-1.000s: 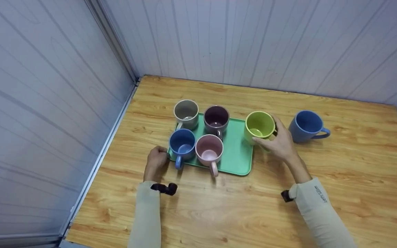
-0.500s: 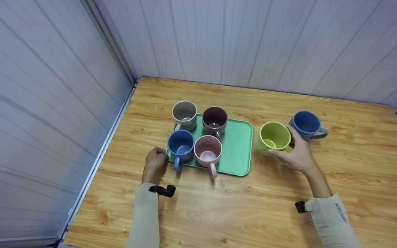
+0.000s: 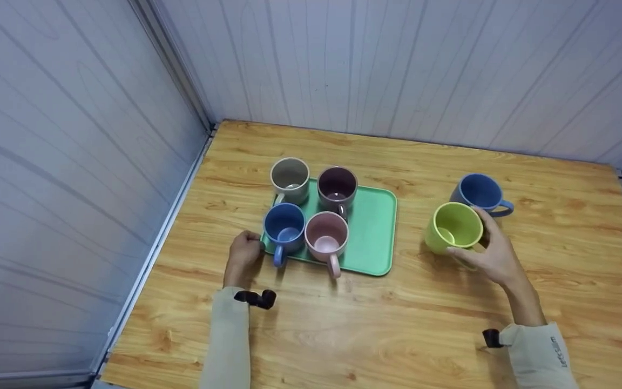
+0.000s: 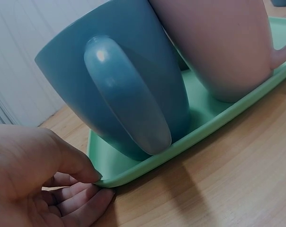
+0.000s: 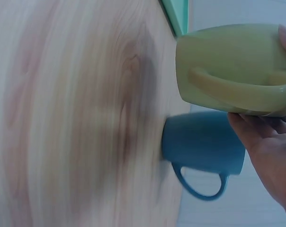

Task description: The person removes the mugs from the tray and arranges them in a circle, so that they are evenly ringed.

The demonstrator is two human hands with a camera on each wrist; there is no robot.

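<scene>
My right hand (image 3: pixel 497 254) grips a yellow-green mug (image 3: pixel 454 229) near its rim, thumb on one side and fingers on the other. In the right wrist view that mug's handle (image 5: pixel 237 92) faces the camera, and a blue mug (image 5: pixel 202 142) stands behind it on the table. My left hand (image 3: pixel 244 251) pinches the near left corner of a green tray (image 3: pixel 370 232), its thumb (image 4: pixel 81 163) on the rim. Upright on the tray are a blue mug (image 3: pixel 277 237), a pink mug (image 3: pixel 319 240), a grey mug (image 3: pixel 297 189) and a dark purple mug (image 3: pixel 332 197).
The wood-grain table (image 3: pixel 311 335) meets a pale panel wall (image 3: pixel 370 65) at the back and another panel wall (image 3: pixel 73 189) at the left. The tray's right part shows bare green surface. Between tray and right hand lies bare tabletop.
My right hand has carried the yellow-green mug from over the tray's right side rightward and toward me, to just in front of the blue mug. The left hand keeps its pinch.
</scene>
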